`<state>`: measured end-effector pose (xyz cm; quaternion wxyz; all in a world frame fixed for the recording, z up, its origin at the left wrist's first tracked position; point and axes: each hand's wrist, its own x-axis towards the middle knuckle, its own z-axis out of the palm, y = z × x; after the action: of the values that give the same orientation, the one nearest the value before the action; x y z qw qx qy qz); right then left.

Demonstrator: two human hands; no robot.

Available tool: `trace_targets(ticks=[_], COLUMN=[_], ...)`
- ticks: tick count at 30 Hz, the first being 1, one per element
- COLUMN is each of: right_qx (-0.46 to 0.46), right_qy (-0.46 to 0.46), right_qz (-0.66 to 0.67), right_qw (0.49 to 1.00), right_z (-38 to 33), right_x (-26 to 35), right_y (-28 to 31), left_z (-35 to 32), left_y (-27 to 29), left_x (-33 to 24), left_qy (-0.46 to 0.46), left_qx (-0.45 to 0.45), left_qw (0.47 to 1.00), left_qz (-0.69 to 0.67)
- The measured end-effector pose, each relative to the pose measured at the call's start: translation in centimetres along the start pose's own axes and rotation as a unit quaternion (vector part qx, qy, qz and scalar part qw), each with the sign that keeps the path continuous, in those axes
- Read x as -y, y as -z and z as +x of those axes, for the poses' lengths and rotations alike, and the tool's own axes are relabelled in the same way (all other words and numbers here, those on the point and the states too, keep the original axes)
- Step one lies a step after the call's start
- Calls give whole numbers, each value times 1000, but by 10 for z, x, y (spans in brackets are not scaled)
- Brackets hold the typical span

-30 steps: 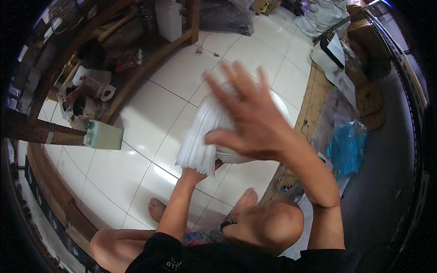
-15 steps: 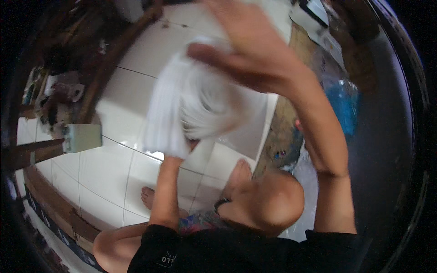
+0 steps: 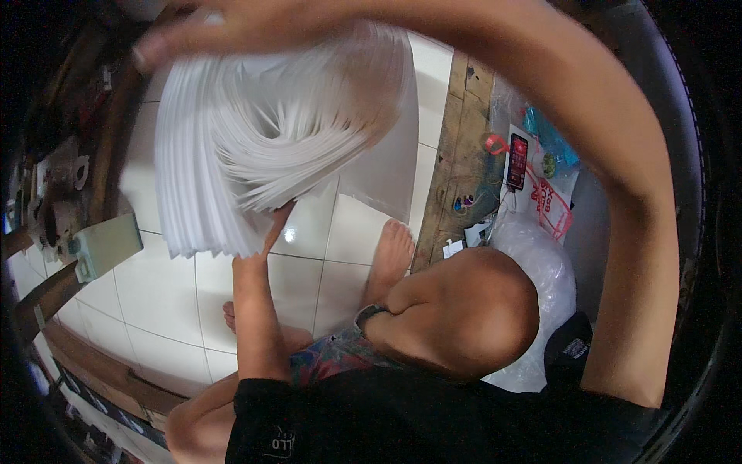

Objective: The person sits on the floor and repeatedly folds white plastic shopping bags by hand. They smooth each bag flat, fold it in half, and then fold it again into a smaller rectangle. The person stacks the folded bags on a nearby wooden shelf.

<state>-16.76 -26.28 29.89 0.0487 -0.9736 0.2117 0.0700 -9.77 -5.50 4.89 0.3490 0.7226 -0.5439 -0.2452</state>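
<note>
A thick, folded-over bundle of white paper sheets [image 3: 193,162] hangs in front of me, its loose edges fanned and curling round a hollow in the middle. My left hand [image 3: 280,223] supports it from below. Paper hides most of that hand, with only a part showing at the bundle's lower edge. My right arm arches over from the right. At the top edge of the picture my right hand [image 3: 224,31] lies across the upper side of the bundle, thumb stretched out to the left. It is partly cut off and slightly blurred; whether it presses the paper I cannot tell.
White floor tiles [image 3: 294,282] lie below. At right, a worn wooden board [image 3: 448,162] runs beside a phone [image 3: 518,162], red ribbon [image 3: 496,144] and clear plastic bags [image 3: 533,271]. At left stand a pale green block [image 3: 108,246] and dark wooden beams [image 3: 100,352].
The bundle has moved left and towards the top, its sheets now spread wider. My right hand has swept left across it. My view has shifted, bringing the phone and ribbon into sight.
</note>
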Motion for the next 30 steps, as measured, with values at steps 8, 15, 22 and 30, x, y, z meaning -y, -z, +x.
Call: trace_targets(ticks=[8, 15, 22, 30], right_qx=[-160, -59, -217, -182], right_qy=[114, 44, 127, 177], right_qz=[11, 105, 42, -27], right_qw=[981, 992, 967, 967], right_z=[-7, -5, -18, -32], right_x=[-20, -5, -15, -7], right_y=[-4, 16, -4, -39], left_z=[-6, 0, -2, -1], left_y=[-13, -8, 10, 7], left_x=[27, 23, 0, -5], left_qy=[50, 25, 49, 84], left_qx=[-8, 43, 41, 46], left_qw=[991, 998, 997, 995], left_qz=[-124, -34, 35, 28])
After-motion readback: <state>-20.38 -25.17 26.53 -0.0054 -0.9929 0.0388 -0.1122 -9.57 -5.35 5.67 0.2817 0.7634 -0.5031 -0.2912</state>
